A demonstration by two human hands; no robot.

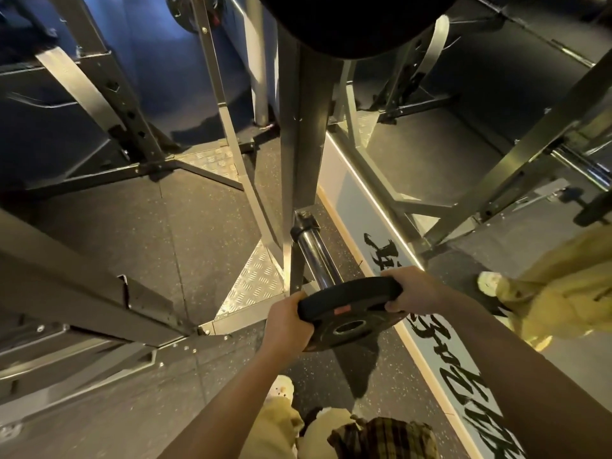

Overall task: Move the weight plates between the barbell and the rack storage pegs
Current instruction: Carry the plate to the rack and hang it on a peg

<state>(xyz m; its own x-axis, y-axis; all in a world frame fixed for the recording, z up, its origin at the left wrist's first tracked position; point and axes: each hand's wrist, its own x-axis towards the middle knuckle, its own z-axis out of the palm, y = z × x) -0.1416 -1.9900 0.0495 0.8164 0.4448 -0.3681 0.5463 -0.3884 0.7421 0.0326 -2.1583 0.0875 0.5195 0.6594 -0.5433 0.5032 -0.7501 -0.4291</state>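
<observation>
black plate (351, 313), chrome peg (318, 253), speckled floor (198, 233)

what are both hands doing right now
Left hand: grips the left edge of the plate.
Right hand: grips the plate's right edge.

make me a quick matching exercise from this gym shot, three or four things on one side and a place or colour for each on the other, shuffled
Things:
1. weight plate
2. chrome peg
3. left hand
4. large black plate

Places:
a. top edge of the view
b. on the plate's left rim
c. held between both hands
d. sticking out from the rack upright

Pairs: 1-c, 2-d, 3-b, 4-a
</observation>
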